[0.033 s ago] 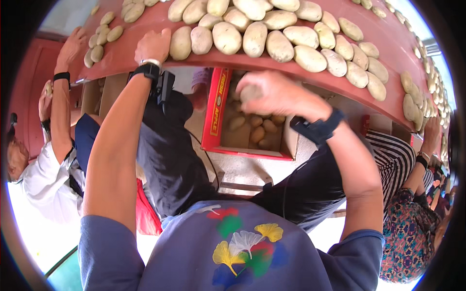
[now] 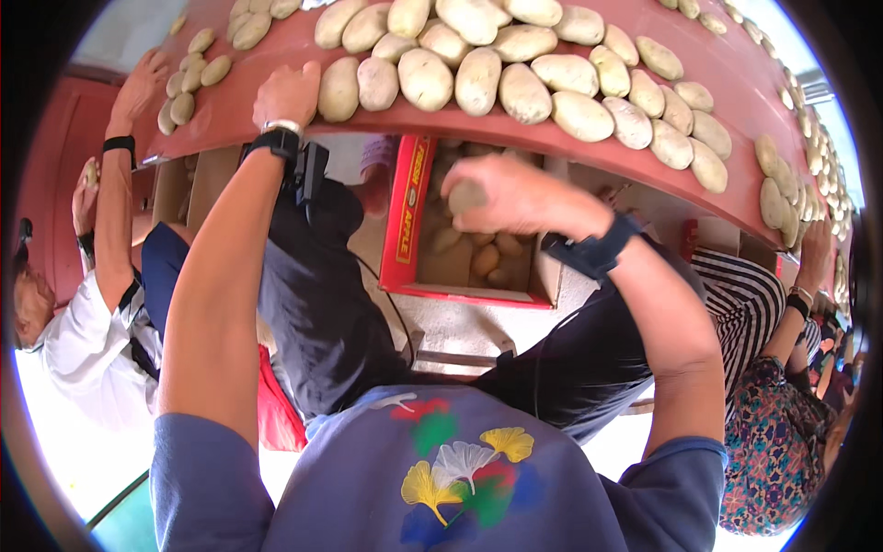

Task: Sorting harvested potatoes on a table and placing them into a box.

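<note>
Potatoes (image 2: 478, 81) line the desk (image 2: 225, 115), likely for easy reach. Over the red box (image 2: 399, 269) — handy between the knees (image 2: 322, 210) — the right hand (image 2: 506, 191), slightly blurred, pinches one potato (image 2: 466, 197); at the desk's edge, whether the left hand (image 2: 285, 95) grips, I can't tell.

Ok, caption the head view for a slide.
Right hand holding a potato over a box, left hand at the red table beside more potatoes.

left hand (image 2: 285, 97): on red table (image 2: 216, 110), beside potatoes (image 2: 427, 79) | right hand (image 2: 510, 191): grips one potato (image 2: 467, 198) above carton (image 2: 397, 270)
</note>
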### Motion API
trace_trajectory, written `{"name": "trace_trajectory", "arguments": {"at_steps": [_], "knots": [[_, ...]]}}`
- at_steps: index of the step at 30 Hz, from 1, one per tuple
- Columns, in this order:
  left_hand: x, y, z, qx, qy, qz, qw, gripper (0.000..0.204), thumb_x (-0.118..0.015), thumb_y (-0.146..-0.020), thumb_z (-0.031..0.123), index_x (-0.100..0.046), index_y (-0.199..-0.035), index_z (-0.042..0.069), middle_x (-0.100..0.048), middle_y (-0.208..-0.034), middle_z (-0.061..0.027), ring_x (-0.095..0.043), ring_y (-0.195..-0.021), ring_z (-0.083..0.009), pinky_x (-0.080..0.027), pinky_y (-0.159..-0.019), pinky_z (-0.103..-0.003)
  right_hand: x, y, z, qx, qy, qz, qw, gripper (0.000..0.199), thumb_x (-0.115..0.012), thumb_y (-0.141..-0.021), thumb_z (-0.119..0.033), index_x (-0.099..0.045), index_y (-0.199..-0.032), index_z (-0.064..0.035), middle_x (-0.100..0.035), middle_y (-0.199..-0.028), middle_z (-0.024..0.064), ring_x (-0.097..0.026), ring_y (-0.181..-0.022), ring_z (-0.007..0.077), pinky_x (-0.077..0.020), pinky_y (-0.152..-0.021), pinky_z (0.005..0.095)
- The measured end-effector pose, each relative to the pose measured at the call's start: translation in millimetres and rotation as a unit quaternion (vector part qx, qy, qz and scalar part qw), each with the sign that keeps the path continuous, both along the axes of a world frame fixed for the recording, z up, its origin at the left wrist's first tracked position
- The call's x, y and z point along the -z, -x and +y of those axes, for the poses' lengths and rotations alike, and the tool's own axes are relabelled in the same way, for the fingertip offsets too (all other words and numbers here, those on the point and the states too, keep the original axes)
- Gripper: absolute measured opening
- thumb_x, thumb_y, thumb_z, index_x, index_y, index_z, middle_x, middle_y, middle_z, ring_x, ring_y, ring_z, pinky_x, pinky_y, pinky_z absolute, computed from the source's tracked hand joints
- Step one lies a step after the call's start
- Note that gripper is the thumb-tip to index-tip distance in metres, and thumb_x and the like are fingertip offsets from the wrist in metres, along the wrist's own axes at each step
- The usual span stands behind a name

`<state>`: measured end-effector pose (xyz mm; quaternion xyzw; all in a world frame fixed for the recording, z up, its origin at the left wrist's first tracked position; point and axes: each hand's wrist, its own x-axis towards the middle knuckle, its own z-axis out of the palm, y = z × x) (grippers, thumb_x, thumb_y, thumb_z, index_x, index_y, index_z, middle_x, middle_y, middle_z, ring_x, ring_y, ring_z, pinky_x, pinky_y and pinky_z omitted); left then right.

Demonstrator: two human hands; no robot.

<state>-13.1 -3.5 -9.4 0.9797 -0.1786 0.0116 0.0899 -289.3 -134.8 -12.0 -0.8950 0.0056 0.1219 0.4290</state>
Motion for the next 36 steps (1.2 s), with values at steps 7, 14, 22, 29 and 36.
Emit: {"name": "trace_trajectory", "arguments": {"at_steps": [7, 14, 22, 29, 36], "knots": [[-0.9, 3.9, 0.2, -0.022, 0.017, 0.002, 1.000, 0.054, -0.043, -0.079, 0.046, -0.062, -0.107, 0.004, -0.060, -0.110, -0.0228, -0.056, -0.105, -0.0391, -0.044, -0.089, -0.047, 21.2, 2.7, 29.0, -0.092, -0.040, 0.088, 0.991, 0.035, -0.060, -0.074, -0.014, -0.059, -0.107, -0.0034, -0.065, -0.097, 0.0164, -0.061, -0.093, 0.0321, -0.0470, -0.083, 0.0385], [0.4, 3.2, 0.5, -0.020, 0.031, -0.006, 0.999, 0.053, -0.045, -0.078, 0.047, -0.063, -0.105, 0.004, -0.061, -0.108, -0.0229, -0.058, -0.103, -0.0397, -0.045, -0.088, -0.047, -7.4, -14.7, -12.2, 0.059, -0.205, -0.111, 0.971, 0.019, -0.063, -0.084, -0.013, -0.063, -0.100, -0.0035, -0.065, -0.095, 0.0036, -0.061, -0.085, 0.0111, -0.0497, -0.076, 0.0261], [3.1, 0.5, 2.8, -0.013, 0.016, 0.008, 1.000, 0.054, -0.044, -0.079, 0.048, -0.062, -0.107, 0.005, -0.060, -0.112, -0.0220, -0.056, -0.106, -0.0391, -0.044, -0.089, -0.047, -54.5, -41.8, -100.3, 0.267, -0.146, -0.323, 0.896, 0.046, -0.057, -0.088, -0.020, -0.044, -0.129, -0.0028, -0.054, -0.119, 0.0111, -0.051, -0.112, 0.0185, -0.0422, -0.092, 0.0317], [4.5, -1.1, 1.3, -0.018, 0.022, 0.001, 1.000, 0.056, -0.042, -0.079, 0.049, -0.062, -0.107, 0.005, -0.060, -0.113, -0.0221, -0.056, -0.106, -0.0396, -0.044, -0.090, -0.048, -49.5, -51.7, -121.6, 0.366, 0.164, -0.076, 0.913, 0.066, -0.038, -0.091, -0.050, -0.036, -0.136, -0.0027, -0.036, -0.142, 0.0169, -0.029, -0.134, 0.0277, -0.0203, -0.109, 0.0357], [5.1, -4.8, 0.8, -0.022, 0.013, 0.007, 1.000, 0.056, -0.043, -0.079, 0.051, -0.064, -0.108, 0.008, -0.061, -0.112, -0.0187, -0.056, -0.107, -0.0379, -0.043, -0.091, -0.045, -58.7, -62.6, -117.9, 0.331, 0.154, -0.138, 0.921, 0.056, -0.045, -0.090, -0.044, -0.047, -0.127, -0.0023, -0.052, -0.126, 0.0174, -0.046, -0.120, 0.0291, -0.0328, -0.100, 0.0371]]}}
